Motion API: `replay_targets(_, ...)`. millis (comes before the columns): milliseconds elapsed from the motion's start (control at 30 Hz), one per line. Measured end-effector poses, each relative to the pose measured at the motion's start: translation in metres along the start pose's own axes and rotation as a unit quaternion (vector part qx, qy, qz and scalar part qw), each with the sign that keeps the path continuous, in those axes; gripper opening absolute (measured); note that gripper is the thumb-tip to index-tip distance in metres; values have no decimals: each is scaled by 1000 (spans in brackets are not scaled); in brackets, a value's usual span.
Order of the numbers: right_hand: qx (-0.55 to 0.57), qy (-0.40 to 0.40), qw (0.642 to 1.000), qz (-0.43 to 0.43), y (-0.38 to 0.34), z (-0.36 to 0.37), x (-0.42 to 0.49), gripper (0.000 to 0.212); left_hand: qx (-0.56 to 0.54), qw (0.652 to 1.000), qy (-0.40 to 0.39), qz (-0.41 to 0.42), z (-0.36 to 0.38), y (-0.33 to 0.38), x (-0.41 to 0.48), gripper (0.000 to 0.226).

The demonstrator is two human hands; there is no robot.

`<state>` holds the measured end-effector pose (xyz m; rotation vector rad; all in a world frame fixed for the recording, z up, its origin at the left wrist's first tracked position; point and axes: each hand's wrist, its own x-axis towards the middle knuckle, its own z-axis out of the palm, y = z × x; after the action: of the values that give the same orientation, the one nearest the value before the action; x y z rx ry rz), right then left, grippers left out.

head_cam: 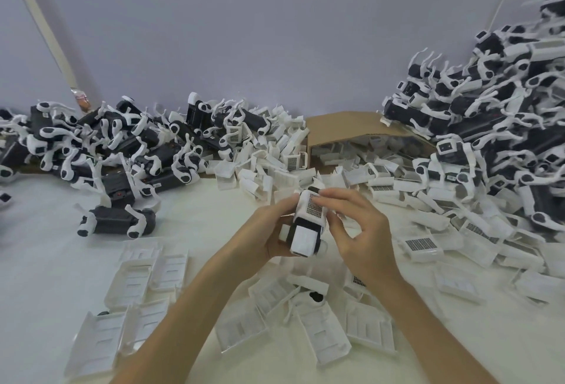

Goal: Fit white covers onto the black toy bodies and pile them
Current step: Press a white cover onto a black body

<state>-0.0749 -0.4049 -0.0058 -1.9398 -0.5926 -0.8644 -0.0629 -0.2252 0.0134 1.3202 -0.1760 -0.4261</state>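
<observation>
Found mid-task, with one piece in hand at the centre of the worktop (46,261).

In hand:
- Gripping one black toy body (301,226) from its 9 o'clock side with the left hand (269,231), fingers curled under and round it.
- Pressing a white cover (313,208), marked with a dotted grille, onto the top of that body with the right hand (357,224). Fingertips (324,197) bent over the cover's far edge, thumb at the body's 3 o'clock.
- Both grips therefore closed on the same piece.
- Cover judged seated or close to it; cannot tell whether clipped home.

Done, as judged:
- Tall heap of toys (504,114) at 2 to 3 o'clock against the wall, several showing white backs. Taken as the finished pile.

Left to do:
- Heap of bare bodies (107,145) with white legs at 10 o'clock.
- One lone body (116,221) at 9 o'clock, lying apart from that heap.
- Ample loose covers (269,166) spilling from a cardboard box (351,127) at 12 to 1 o'clock and running on towards 3 o'clock.
- Flat white panels (137,286) at 6 to 7 o'clock; purpose unclear.

Progress put at half or somewhat more, going by a finished heap taller than the bare one. Remaining for this piece: confirm the fit, then add to the pile at 2 o'clock.
</observation>
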Motion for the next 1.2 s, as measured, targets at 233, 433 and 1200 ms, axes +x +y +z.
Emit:
replay_targets(233,50,-19,998,27,-3,1,-2,26,32,999,13,41,-1,-4,1,27)
replay_targets(433,121,-1,985,126,-4,7,-2,37,12,991,0,131,4,-6,1,37)
replay_targets(1200,178,-87,968,152,-13,1,-2,34,45,976,14,214,21,-17,-2,35)
